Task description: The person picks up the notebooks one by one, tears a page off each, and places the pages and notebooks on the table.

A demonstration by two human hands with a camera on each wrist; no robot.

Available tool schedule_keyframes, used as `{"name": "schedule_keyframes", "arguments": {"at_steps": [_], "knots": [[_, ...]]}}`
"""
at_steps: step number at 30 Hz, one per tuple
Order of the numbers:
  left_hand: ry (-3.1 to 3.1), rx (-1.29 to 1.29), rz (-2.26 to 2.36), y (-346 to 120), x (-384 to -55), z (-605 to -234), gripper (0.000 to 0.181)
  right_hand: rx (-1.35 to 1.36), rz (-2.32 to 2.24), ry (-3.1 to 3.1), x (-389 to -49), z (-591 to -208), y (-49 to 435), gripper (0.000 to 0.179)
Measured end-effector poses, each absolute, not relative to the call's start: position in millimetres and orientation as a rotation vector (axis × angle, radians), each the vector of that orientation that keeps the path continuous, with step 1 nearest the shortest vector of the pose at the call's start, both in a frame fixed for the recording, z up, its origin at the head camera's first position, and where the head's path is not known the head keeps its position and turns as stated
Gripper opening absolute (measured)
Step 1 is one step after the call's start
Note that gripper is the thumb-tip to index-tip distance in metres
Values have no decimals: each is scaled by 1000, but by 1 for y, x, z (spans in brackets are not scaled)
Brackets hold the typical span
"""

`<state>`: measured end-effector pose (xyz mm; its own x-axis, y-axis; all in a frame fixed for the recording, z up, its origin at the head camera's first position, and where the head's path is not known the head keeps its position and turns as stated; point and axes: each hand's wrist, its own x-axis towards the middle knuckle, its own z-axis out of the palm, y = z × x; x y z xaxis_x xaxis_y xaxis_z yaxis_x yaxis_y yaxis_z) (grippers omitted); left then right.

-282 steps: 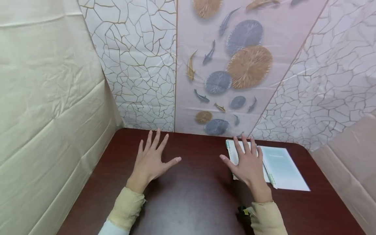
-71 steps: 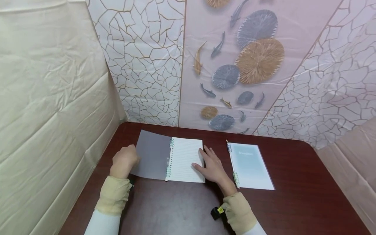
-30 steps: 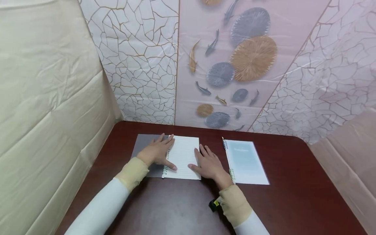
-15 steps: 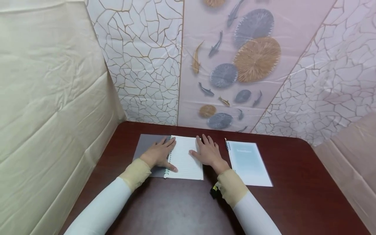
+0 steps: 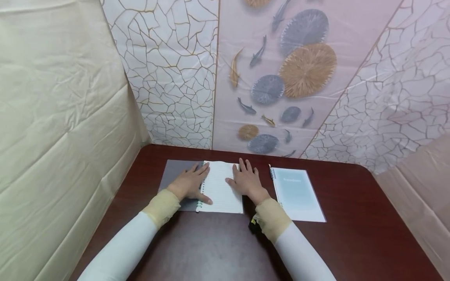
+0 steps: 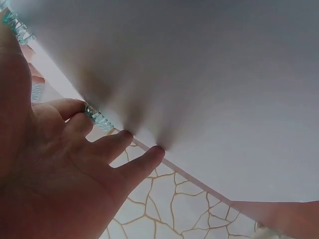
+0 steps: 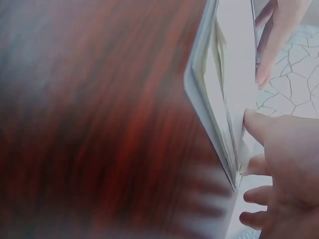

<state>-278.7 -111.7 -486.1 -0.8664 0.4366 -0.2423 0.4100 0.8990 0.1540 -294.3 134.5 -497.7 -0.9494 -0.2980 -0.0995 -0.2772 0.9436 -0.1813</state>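
Note:
An open spiral notebook lies on the table, its lined white page [image 5: 223, 197] on the right and its grey cover [image 5: 171, 171] folded out to the left. Across the binding rests my left hand [image 5: 187, 184], fingers spread, fingertips and thumb on the page's inner side. In the left wrist view, these fingertips [image 6: 158, 152] touch near the teal binding rings [image 6: 98, 117]. My right hand [image 5: 247, 182] is at the page's upper right corner, thumb on the paper and fingers extended along the edge. Seen from the right wrist, the page edges [image 7: 219, 84] stand slightly fanned beside the thumb [image 7: 256, 124].
A second spiral notebook [image 5: 299, 197] with a pale blue cover lies shut to the right. The dark red-brown table [image 5: 355, 218] has a patterned wall covering [image 5: 168, 89] behind it and beige cloth [image 5: 70, 156] along its left side.
Earlier, both notebooks lay together at right; one now lies open at left. My left hand moved from the cover onto the binding, and my right hand slid up to the page's top corner.

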Motion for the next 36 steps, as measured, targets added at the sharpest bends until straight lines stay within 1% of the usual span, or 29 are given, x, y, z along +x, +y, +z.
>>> {"name": "schedule_keyframes", "arguments": {"at_steps": [3,5,6,8,11,13,15,17,18,22,24,26,36], "knots": [[2785,625,145,-113,-279,-484,134,-514,-278,2996,-294,-497,131,65],[2770,618,146,-113,-279,-484,134,-575,-407,3001,-293,-495,128,65],[2766,615,146,-112,-279,-484,134,-600,-509,2995,-292,-494,126,67],[2759,607,136,-113,-279,-485,134,-597,-772,2965,-291,-489,120,80],[2765,591,129,-112,-278,-485,135,-492,-1154,2924,-290,-478,109,98],[2769,582,121,-112,-278,-485,135,-391,-1297,2918,-290,-470,103,104],[2771,576,122,-112,-278,-484,134,-307,-1322,2942,-291,-463,100,103],[2771,577,124,-111,-278,-484,134,-252,-1278,2963,-293,-459,98,98],[2771,579,127,-111,-277,-483,133,-226,-1232,2973,-294,-458,99,91],[2779,589,133,-111,-276,-483,133,-231,-1083,2986,-298,-462,102,50],[2783,593,136,-110,-276,-484,134,-221,-1101,2952,-301,-467,107,35],[2787,594,133,-109,-277,-484,135,-202,-1162,2907,-303,-472,111,30],[2774,593,160,-111,-275,-485,136,-40,-1452,2642,-305,-494,124,30]]}}
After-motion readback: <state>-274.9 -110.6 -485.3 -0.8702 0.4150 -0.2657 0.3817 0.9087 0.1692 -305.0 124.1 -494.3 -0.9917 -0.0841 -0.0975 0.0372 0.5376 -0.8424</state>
